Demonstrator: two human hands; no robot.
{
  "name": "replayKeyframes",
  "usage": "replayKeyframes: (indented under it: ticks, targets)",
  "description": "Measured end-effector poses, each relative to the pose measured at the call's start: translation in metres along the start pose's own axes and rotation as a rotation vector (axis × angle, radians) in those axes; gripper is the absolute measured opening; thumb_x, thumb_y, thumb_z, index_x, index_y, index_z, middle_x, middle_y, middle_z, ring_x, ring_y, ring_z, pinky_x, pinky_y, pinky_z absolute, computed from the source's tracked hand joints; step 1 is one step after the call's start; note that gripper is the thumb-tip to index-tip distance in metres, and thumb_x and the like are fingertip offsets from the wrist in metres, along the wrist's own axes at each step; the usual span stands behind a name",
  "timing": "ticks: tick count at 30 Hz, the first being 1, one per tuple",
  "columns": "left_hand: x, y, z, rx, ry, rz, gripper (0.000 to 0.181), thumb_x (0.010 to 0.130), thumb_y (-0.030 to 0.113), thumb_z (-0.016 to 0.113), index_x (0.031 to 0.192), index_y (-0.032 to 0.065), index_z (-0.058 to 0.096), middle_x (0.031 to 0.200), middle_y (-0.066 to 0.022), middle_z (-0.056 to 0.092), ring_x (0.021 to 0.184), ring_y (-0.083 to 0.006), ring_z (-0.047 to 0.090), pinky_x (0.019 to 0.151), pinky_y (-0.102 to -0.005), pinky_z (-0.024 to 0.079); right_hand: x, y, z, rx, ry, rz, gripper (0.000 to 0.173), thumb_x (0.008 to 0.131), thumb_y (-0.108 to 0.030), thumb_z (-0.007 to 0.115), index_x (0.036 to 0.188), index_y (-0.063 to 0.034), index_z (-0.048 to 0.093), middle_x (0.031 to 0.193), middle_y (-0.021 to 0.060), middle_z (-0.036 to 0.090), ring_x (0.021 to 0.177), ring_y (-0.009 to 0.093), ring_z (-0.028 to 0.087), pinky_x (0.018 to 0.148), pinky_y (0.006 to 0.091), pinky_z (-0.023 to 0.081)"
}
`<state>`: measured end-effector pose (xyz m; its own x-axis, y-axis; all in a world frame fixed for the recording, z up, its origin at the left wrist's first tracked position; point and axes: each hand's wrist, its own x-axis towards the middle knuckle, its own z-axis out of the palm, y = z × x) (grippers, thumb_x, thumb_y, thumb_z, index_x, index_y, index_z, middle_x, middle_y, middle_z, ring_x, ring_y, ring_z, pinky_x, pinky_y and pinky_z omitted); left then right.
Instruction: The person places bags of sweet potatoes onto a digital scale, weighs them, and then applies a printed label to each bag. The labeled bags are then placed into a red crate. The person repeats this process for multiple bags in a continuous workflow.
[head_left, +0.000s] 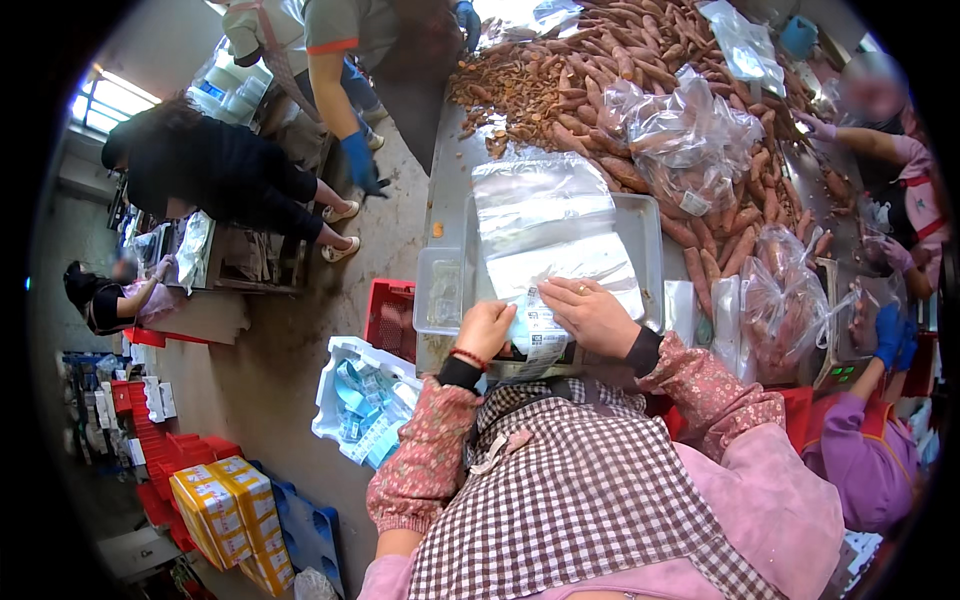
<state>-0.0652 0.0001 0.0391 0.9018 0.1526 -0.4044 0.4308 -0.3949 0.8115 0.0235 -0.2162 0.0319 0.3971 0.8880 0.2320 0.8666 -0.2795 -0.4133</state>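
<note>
Clear plastic bags lie stacked over a grey plastic tray in front of me. A strip of printed labels on pale blue backing runs from the bags' near end down towards my apron. My left hand pinches the blue backing at the strip's left side. Flat on the bag and the strip's upper right edge rests my right hand, its fingers extended. A small clear plastic container stands at the tray's left.
Sweet potatoes heap beyond the tray, with filled clear bags on them. A digital scale stands right, near a co-worker's blue gloves. A white crate of label backing and a red crate are at left. Other people stand around.
</note>
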Motion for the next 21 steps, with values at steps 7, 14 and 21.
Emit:
replayKeyframes:
  ticks: [7,14,21]
  targets:
    - [0.014,0.016,0.021,0.39,0.088,0.227,0.041,0.084,0.028,0.066,0.096,-0.0114,0.061,0.08,-0.0207,0.066,0.072,-0.0273,0.067,0.064,-0.0373,0.051,-0.002,0.0,-0.003,-0.066,-0.03,-0.009,0.036,0.089,-0.016,0.055,0.123,-0.0046,0.055,0.139,0.0068,0.047,0.13,0.022,0.041,0.102,0.0393,0.035]
    - [-0.062,0.035,0.001,0.003,-0.164,0.264,0.026,0.083,0.017,0.068,0.097,-0.0036,0.061,0.086,-0.0108,0.064,0.078,-0.0176,0.06,0.069,-0.0319,0.047,0.002,0.015,-0.028,0.171,-0.011,-0.005,0.044,0.077,-0.016,0.068,0.119,-0.0105,0.056,0.134,0.0088,0.05,0.124,0.026,0.046,0.098,0.0408,0.039]
    - [-0.06,0.05,-0.02,-0.065,-0.29,0.237,0.025,0.083,0.009,0.067,0.105,-0.0011,0.061,0.093,-0.0058,0.064,0.089,-0.0129,0.058,0.08,-0.027,0.047,0.036,0.042,-0.012,0.074,0.196,-0.032,0.011,0.078,-0.013,0.066,0.088,-0.0079,0.065,0.084,0.0065,0.064,0.077,0.022,0.06,0.072,0.0369,0.047]
